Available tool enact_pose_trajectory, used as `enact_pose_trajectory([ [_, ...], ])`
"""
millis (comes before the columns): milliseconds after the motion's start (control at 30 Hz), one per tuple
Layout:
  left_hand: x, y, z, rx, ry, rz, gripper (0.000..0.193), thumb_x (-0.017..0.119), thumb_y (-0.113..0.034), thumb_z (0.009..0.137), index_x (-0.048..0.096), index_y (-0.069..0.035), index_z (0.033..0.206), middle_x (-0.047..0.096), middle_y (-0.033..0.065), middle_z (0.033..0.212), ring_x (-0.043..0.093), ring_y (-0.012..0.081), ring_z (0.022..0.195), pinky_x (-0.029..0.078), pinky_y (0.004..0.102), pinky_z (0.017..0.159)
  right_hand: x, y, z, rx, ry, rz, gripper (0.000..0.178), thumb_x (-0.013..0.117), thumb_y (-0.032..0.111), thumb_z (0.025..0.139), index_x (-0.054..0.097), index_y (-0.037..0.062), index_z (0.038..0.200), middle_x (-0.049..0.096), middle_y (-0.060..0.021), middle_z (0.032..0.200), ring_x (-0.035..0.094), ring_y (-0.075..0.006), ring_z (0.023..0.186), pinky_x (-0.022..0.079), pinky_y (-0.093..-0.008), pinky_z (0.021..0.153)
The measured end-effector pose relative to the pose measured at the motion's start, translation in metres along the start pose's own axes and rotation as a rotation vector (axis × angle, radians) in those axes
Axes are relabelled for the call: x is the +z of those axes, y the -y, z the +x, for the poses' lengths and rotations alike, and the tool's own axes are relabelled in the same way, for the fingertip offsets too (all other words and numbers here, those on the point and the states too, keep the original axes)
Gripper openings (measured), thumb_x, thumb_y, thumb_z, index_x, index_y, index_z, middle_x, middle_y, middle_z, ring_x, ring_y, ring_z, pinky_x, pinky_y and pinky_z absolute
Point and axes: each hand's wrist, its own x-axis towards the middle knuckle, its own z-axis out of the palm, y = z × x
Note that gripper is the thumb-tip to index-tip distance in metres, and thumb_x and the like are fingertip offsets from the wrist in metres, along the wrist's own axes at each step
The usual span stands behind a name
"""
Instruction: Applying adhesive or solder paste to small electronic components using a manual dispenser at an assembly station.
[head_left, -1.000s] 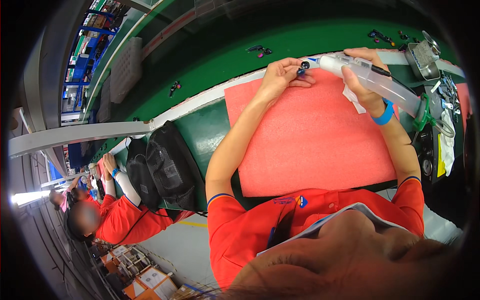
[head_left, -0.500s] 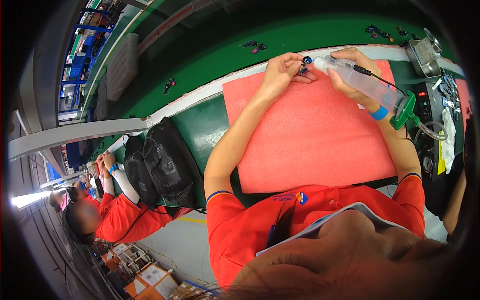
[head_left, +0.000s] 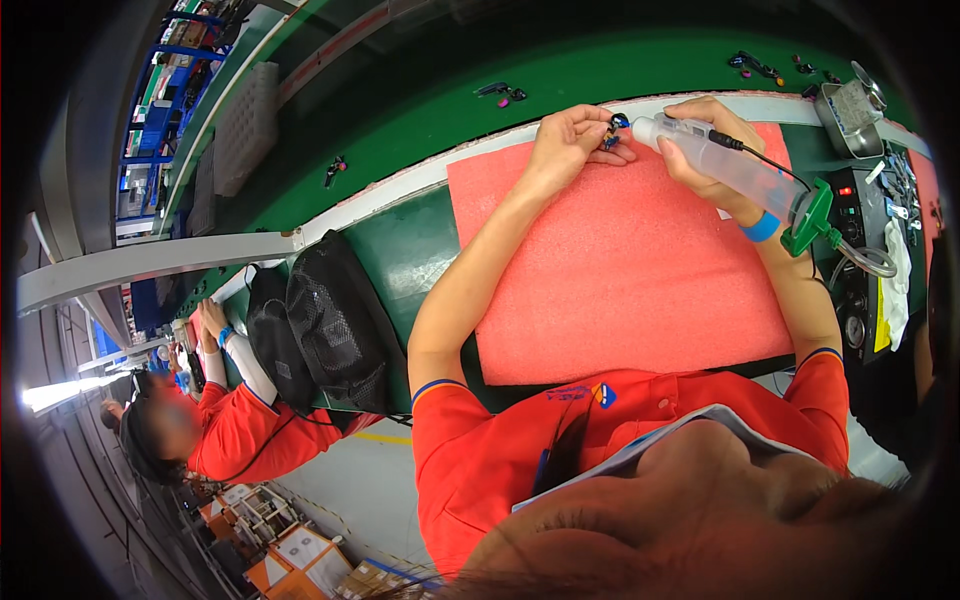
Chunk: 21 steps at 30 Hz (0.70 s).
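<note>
Syringe (head_left: 750, 174) gripped by right fingers (head_left: 706, 107) slants up-left, nozzle (head_left: 645, 132) toward dark part (head_left: 616, 124) in left fingers (head_left: 581, 115).

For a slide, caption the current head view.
Left hand holds a small dark part near the tip of a translucent syringe in the right hand, at the far edge of a pink mat.

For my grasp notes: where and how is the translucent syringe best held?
Likely around the syringe barrel behind its white nose, from the right, as the right hand does: it is long and round, the nose points toward the dark part in the left hand, and a green cap takes the rear.
</note>
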Motion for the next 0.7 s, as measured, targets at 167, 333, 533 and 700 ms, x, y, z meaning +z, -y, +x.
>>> enact_pose_trajectory([
  [167,0.001,-0.001,0.0,0.005,0.002,0.013,0.016,0.036,0.0,0.084,0.043,0.008,0.095,0.056,0.0181,0.085,0.06,0.0257,0.072,0.053,0.0322,0.064,-0.002,-0.003,0.0,-0.042,-0.009,-0.021,0.024,0.065,0.008,0.063,0.055,0.0016,0.084,0.059,-0.0101,0.078,0.058,-0.0186,0.068,0.045,-0.0243,0.062],
  [333,0.007,-0.005,-0.001,0.0,-0.135,-0.002,0.014,0.04,-0.003,0.084,0.048,0.006,0.091,0.057,0.0159,0.086,0.06,0.0219,0.066,0.052,0.0282,0.058,-0.014,0.003,0.003,-0.074,-0.079,0.055,0.025,0.063,0.009,0.066,0.054,0.0012,0.088,0.057,-0.0107,0.084,0.058,-0.0181,0.069,0.046,-0.0256,0.061],
  [533,-0.003,-0.017,0.029,0.287,-0.404,0.834,0.009,0.051,-0.003,0.076,0.055,0.001,0.084,0.057,0.0129,0.086,0.055,0.024,0.074,0.046,0.0301,0.065,-0.065,0.009,0.023,-0.279,-0.429,0.023,0.027,0.058,0.01,0.071,0.05,-0.0007,0.095,0.053,-0.0132,0.093,0.057,-0.0194,0.066,0.047,-0.0299,0.062],
  [700,-0.021,-0.012,0.059,0.476,-0.48,1.408,0.012,0.057,-0.004,0.07,0.058,-0.002,0.082,0.056,0.0118,0.085,0.048,0.0272,0.085,0.039,0.0343,0.075,-0.118,0.01,0.027,-0.27,-0.72,0.479,0.032,0.054,0.013,0.073,0.047,-0.0044,0.099,0.056,-0.0182,0.084,0.057,-0.021,0.056,0.049,-0.0293,0.053],
])
